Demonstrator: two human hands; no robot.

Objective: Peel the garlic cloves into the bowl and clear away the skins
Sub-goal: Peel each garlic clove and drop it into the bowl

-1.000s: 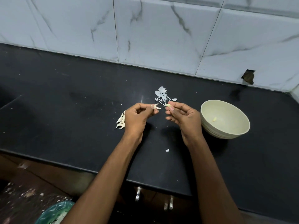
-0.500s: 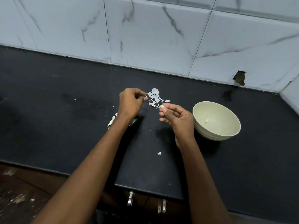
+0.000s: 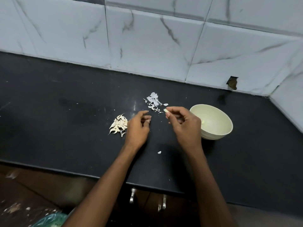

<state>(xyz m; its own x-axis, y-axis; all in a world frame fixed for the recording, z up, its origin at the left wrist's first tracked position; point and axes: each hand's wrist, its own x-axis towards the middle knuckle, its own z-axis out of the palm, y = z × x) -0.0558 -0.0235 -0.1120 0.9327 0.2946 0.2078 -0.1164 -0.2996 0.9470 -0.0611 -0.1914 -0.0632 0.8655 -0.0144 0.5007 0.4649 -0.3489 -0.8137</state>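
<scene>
Over a dark tabletop (image 3: 65,128), the right hand (image 3: 185,125) pinches a garlic clove (image 3: 166,110) at its fingertips, just left of the cream bowl (image 3: 218,128); the left hand (image 3: 137,128) hangs loosely curled, holding nothing; unpeeled cloves (image 3: 119,124) lie piled beside it; peeled skins (image 3: 154,100) lie scattered just beyond both hands.

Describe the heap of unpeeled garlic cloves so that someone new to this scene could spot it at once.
On the black countertop below the marbled wall tiles, look just beyond the left hand, on its outer side. The unpeeled garlic cloves lie there in a tight cream heap, unlike the thin white skins scattered farther back.
</scene>
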